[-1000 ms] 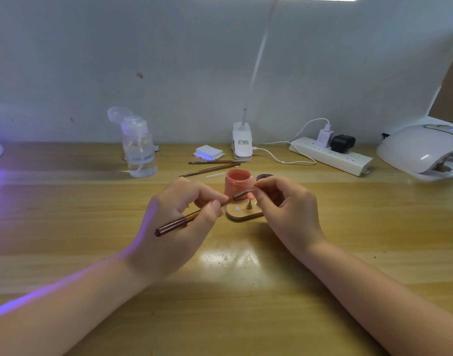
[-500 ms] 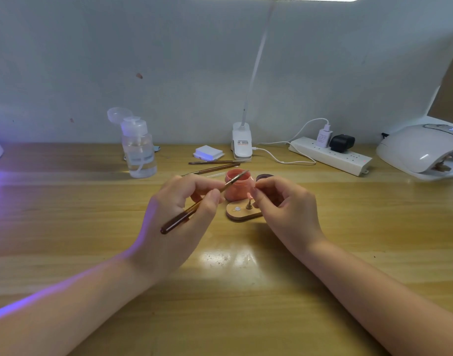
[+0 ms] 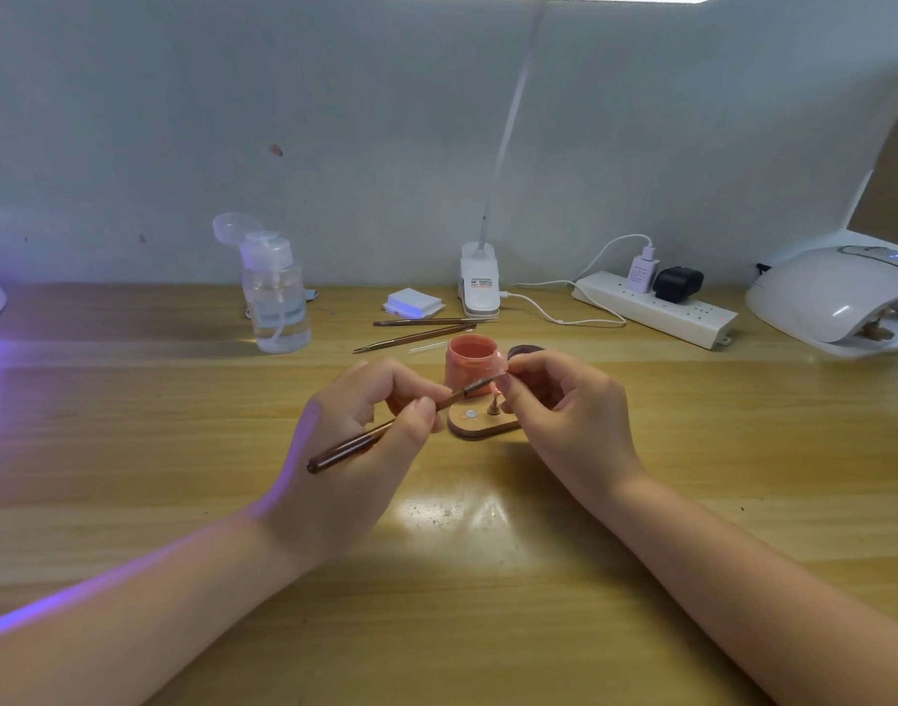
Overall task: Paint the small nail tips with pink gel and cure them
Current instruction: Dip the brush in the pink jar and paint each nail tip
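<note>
My left hand (image 3: 355,440) grips a thin brown brush (image 3: 386,430) like a pen, its tip reaching right to my right hand's fingertips. My right hand (image 3: 564,415) pinches a small nail tip (image 3: 503,382) between thumb and forefinger; the tip is mostly hidden by the fingers. Behind the hands stands an open jar of pink gel (image 3: 470,364), with its dark lid (image 3: 526,351) beside it on the right. A small wooden holder (image 3: 480,425) with a metal peg lies on the table just under the brush tip. A white curing lamp (image 3: 834,303) sits at the far right.
A clear pump bottle (image 3: 274,303) stands back left. Two more brushes (image 3: 416,333) and a white pad (image 3: 414,303) lie behind the jar. A clip lamp base (image 3: 480,282) and a power strip (image 3: 656,308) with cables line the wall. Purple light glows at the left edge.
The brush tip dipped toward the pink jar half a second ago and has come back to the nail tip at my right fingertips. My right hand has hardly moved.
</note>
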Demonstrator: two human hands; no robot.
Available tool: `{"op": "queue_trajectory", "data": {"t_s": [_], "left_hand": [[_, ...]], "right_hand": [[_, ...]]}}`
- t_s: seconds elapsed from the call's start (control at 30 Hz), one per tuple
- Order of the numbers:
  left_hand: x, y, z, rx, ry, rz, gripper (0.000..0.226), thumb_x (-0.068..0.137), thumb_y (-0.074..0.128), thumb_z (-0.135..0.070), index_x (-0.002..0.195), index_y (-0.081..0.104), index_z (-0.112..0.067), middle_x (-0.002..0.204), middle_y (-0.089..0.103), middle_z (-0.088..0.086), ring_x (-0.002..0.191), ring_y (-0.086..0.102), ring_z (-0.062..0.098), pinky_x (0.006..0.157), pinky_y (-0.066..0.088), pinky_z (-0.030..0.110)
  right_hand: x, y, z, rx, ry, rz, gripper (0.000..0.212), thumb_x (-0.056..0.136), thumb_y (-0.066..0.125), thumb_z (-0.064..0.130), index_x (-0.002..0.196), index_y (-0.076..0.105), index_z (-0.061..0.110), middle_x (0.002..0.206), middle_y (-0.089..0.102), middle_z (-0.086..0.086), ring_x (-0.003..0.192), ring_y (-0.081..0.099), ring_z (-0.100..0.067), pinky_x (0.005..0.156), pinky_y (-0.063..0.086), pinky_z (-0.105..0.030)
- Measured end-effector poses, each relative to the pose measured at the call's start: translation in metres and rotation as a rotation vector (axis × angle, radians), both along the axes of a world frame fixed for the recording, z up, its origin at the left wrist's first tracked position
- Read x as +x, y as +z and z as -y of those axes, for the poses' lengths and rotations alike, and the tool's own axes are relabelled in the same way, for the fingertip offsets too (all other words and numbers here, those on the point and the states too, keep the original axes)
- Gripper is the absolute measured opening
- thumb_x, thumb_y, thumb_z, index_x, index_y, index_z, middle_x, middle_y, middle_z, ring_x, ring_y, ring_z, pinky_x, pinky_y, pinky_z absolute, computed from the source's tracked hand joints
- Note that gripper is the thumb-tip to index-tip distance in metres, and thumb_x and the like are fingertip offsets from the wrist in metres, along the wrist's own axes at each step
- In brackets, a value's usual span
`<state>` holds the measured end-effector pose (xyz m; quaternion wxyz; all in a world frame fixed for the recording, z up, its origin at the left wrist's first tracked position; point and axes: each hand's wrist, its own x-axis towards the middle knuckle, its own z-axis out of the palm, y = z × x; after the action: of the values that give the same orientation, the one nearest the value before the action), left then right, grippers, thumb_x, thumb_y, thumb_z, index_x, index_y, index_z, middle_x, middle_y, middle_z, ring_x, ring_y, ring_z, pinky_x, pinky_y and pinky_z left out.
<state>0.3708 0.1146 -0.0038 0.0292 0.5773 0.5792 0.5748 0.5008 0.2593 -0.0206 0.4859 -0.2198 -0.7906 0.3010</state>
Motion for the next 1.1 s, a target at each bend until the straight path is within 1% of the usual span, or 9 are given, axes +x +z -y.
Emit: {"op": "queue_trajectory", "data": {"t_s": [0.17,0.3,0.43,0.53,0.63,0.73,0.9,0.97,1.1], "left_hand": [[0.001,0.002,-0.001,0.022,0.014,-0.012,0.020,0.084,0.050,-0.036,0.091,0.067,-0.027,0.082,0.069,-0.011,0.076,0.058,0.003,0.069,0.038,0.008],[0.000,0.004,0.002,0.006,-0.003,-0.040,0.019,0.080,0.050,-0.034,0.083,0.067,-0.025,0.075,0.068,-0.010,0.076,0.058,0.005,0.070,0.037,0.007],[-0.006,0.025,-0.015,-0.003,0.079,0.140,0.015,0.079,0.056,-0.026,0.076,0.068,-0.019,0.067,0.067,-0.011,0.064,0.054,0.000,0.058,0.039,0.011],[-0.017,0.052,-0.044,-0.167,0.236,0.164,0.017,0.080,0.057,-0.023,0.071,0.070,-0.015,0.056,0.066,-0.012,0.049,0.049,-0.004,0.045,0.036,0.012],[-0.029,0.074,-0.075,-0.371,0.298,0.155,0.021,0.081,0.054,-0.020,0.071,0.071,-0.012,0.050,0.064,-0.008,0.041,0.050,-0.004,0.053,0.036,0.024],[-0.031,0.084,-0.102,-0.569,0.283,0.180,0.021,0.081,0.053,-0.016,0.081,0.072,-0.008,0.052,0.065,-0.003,0.038,0.055,-0.002,0.052,0.040,0.021],[-0.021,0.082,-0.119,-0.821,0.265,-0.033,0.019,0.083,0.054,-0.014,0.091,0.071,-0.009,0.060,0.067,-0.002,0.061,0.055,0.011,0.058,0.043,0.027],[-0.017,0.079,-0.120,-0.856,0.246,-0.036,0.016,0.082,0.054,-0.012,0.090,0.069,-0.010,0.067,0.068,0.000,0.058,0.053,0.010,0.053,0.038,0.024],[-0.025,0.083,-0.118,-0.704,0.239,0.153,0.020,0.084,0.051,-0.009,0.085,0.070,-0.006,0.047,0.062,-0.003,0.032,0.051,0.001,0.045,0.038,0.017]], "right_hand": [[0.000,0.001,0.000,0.000,0.005,0.005,0.005,0.086,0.070,0.015,0.090,0.072,0.012,0.071,0.070,0.003,0.064,0.067,-0.006,0.064,0.056,-0.035],[0.000,0.000,0.000,-0.022,-0.010,0.010,0.006,0.086,0.069,0.014,0.090,0.072,0.010,0.072,0.070,0.000,0.066,0.067,-0.011,0.066,0.055,-0.041],[-0.001,0.002,-0.001,-0.051,-0.027,0.013,0.008,0.086,0.069,0.016,0.089,0.072,0.010,0.072,0.070,-0.002,0.068,0.067,-0.016,0.068,0.055,-0.044],[-0.001,0.002,-0.001,-0.057,-0.038,0.009,0.008,0.086,0.069,0.015,0.088,0.073,0.009,0.072,0.071,-0.003,0.068,0.067,-0.019,0.069,0.054,-0.045],[-0.002,0.001,-0.002,-0.061,-0.042,0.000,0.005,0.085,0.070,0.013,0.087,0.073,0.009,0.070,0.070,-0.003,0.066,0.067,-0.018,0.068,0.054,-0.044],[-0.002,0.000,-0.002,-0.057,-0.050,-0.001,0.004,0.085,0.071,0.010,0.087,0.073,0.008,0.069,0.070,-0.001,0.064,0.066,-0.015,0.067,0.054,-0.042],[-0.002,-0.001,-0.003,-0.037,-0.057,-0.001,0.003,0.084,0.071,0.010,0.086,0.073,0.009,0.067,0.070,0.001,0.062,0.065,-0.009,0.064,0.054,-0.038],[-0.002,-0.001,-0.003,-0.036,-0.056,0.004,0.003,0.084,0.071,0.010,0.086,0.073,0.009,0.068,0.070,0.002,0.063,0.065,-0.010,0.065,0.054,-0.039],[-0.003,-0.001,-0.003,-0.023,-0.058,0.013,0.003,0.084,0.071,0.010,0.086,0.073,0.009,0.069,0.070,0.002,0.063,0.064,-0.010,0.065,0.054,-0.039]]}}
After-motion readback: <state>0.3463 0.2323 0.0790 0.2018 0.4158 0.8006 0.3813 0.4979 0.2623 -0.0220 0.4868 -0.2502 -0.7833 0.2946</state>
